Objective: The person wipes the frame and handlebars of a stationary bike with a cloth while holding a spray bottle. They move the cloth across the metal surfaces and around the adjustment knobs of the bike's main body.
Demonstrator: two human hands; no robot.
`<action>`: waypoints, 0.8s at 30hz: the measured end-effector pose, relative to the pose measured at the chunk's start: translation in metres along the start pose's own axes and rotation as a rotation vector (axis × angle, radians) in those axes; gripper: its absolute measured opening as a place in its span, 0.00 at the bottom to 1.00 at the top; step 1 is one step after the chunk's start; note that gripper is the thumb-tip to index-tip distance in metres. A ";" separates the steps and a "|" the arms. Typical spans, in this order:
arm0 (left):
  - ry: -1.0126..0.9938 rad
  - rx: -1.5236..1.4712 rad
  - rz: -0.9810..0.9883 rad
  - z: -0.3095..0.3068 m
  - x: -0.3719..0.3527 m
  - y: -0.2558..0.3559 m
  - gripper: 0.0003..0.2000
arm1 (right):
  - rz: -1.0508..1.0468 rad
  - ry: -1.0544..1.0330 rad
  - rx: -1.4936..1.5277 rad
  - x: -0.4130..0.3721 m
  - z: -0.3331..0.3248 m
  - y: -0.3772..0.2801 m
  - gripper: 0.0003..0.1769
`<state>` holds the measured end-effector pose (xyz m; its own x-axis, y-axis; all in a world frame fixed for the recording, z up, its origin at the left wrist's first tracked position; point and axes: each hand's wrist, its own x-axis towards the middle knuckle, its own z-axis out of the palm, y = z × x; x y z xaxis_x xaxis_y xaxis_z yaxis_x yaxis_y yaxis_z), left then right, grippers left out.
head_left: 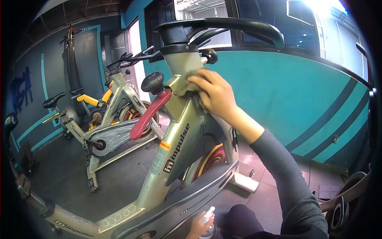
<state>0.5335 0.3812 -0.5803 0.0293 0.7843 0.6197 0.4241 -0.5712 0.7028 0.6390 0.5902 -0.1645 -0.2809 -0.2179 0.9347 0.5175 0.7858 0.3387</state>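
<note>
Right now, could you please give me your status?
Right hand grips cloth against bike frame. Left hand holds spray bottle, low. Red lever beside cloth.

A grey cloth (184,84) under the right hand (215,95) lies on the frame of the near silver metal spin bike (175,159), with a clear plastic spray bottle (207,215) in the left hand (197,228) below it and a second silver spin bike (113,133) behind at left.

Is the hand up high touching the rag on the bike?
Touching. The head view shows the right hand pressed over the rag against the bike frame, with no gap between them. The left hand holds a spray bottle.
</note>
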 end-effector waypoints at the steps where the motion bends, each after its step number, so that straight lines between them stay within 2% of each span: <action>1: 0.009 -0.034 -0.083 -0.001 0.001 0.006 0.08 | 0.015 -0.046 0.001 -0.014 -0.002 0.000 0.23; 4: -0.078 -0.304 -0.431 0.001 -0.004 -0.012 0.12 | 0.049 -0.164 0.002 -0.047 -0.012 0.003 0.23; 6: -0.065 -0.257 -0.393 0.005 -0.008 -0.019 0.11 | 0.060 -0.218 0.005 -0.055 -0.016 0.004 0.23; 10: -0.061 -0.144 -0.291 -0.005 -0.002 0.002 0.11 | -0.018 -0.095 0.001 -0.017 -0.007 0.020 0.21; 13: -0.085 0.087 0.140 -0.002 -0.004 -0.012 0.08 | 0.007 0.010 0.045 0.035 0.000 0.025 0.21; 16: -0.007 0.136 0.189 0.007 -0.007 -0.028 0.09 | 0.037 0.020 0.077 0.047 -0.003 0.021 0.21; 19: -0.073 -0.016 -0.076 0.002 -0.003 -0.007 0.09 | 0.001 0.052 0.051 0.024 -0.003 0.020 0.17; 22: -0.010 0.092 0.148 0.008 -0.006 -0.017 0.09 | 0.019 -0.072 0.015 -0.016 -0.007 0.022 0.17; 24: -0.017 0.148 0.150 0.012 -0.008 -0.024 0.09 | 0.020 -0.150 -0.009 -0.037 -0.015 0.021 0.18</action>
<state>0.5338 0.3913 -0.6060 0.1171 0.6976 0.7068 0.5422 -0.6412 0.5430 0.6726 0.6063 -0.1902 -0.3874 -0.1129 0.9150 0.5314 0.7837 0.3217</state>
